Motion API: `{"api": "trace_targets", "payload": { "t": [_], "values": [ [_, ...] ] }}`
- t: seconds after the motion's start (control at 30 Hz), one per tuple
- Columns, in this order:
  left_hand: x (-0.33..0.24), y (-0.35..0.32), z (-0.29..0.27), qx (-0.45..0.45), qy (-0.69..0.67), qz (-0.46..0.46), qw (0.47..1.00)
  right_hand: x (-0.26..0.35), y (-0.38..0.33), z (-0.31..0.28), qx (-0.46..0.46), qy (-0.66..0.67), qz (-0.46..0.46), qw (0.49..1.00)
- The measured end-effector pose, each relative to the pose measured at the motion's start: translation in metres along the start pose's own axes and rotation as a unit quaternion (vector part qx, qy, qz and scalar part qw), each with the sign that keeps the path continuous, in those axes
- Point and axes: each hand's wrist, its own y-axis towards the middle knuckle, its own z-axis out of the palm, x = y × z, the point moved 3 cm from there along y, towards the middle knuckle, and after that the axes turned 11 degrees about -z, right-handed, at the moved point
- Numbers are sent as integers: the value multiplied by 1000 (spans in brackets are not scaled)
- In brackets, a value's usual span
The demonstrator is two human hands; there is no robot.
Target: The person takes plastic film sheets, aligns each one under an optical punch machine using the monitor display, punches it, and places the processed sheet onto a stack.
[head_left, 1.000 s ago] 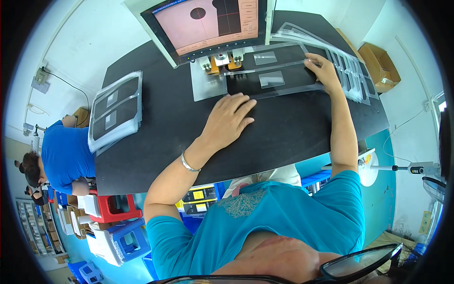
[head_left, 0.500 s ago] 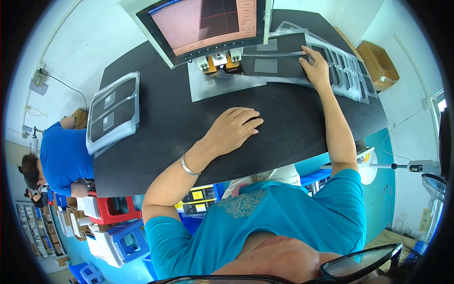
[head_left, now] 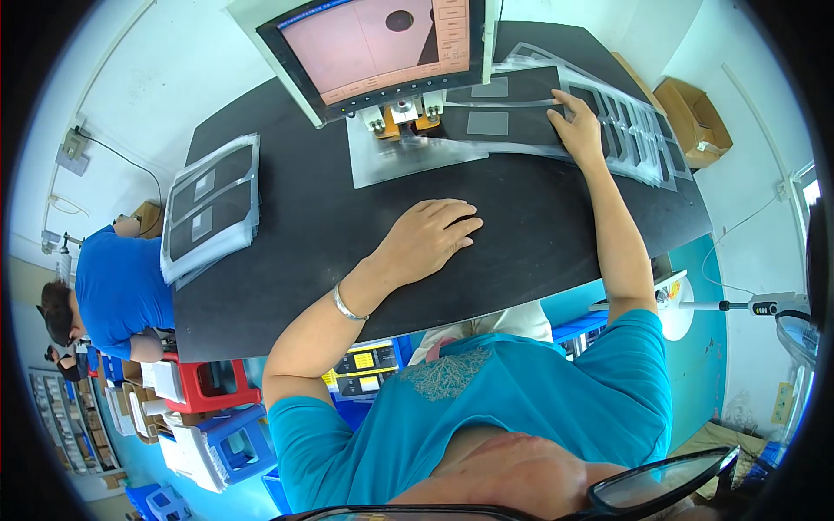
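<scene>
Black sheet in a clear sleeve is lying flat at the far side of the dark tabletop, its left end reaching under the small metal fixture that is sitting below the tilted monitor. The right hand is resting on the sheet's right end, fingers spread and pressing down flat rather than gripping it. Just beside that hand, to the right, a fanned stack of similar sleeved sheets is lying along the tabletop's far right edge. The left hand is lying palm down on the bare tabletop nearer the person, fingers loosely apart and holding nothing; a metal bangle is circling its wrist. A shiny plate is spreading out on the tabletop under the fixture. Well apart, at the left end, another stack of sleeved sheets is sitting. Beyond the left edge, another person in a blue shirt is bending over.
</scene>
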Motion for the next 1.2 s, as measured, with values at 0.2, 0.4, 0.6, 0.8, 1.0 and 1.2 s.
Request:
{"api": "trace_targets", "payload": {
  "t": [0.2,0.4,0.6,0.8,1.0,1.2],
  "values": [
    [-1,-2,-4,3,4,3,1000,-2,1,-4,3,-35,-43,998],
    [-6,-3,-7,1,23,25,999,-37,6,-68,36,-82,-55,994],
    [-11,7,-3,12,17,24,1000,-56,-5,-110,-41,-247,-8,968],
    [-75,36,-59,-122,-16,62,990,97,3,-176,-129,205,-121,963],
    [-160,29,-187,-430,-62,208,876,199,-118,-282,-261,203,-502,799],
    [-212,27,-211,-525,-133,297,787,251,-165,-300,-364,195,-566,714]
  ]
}}
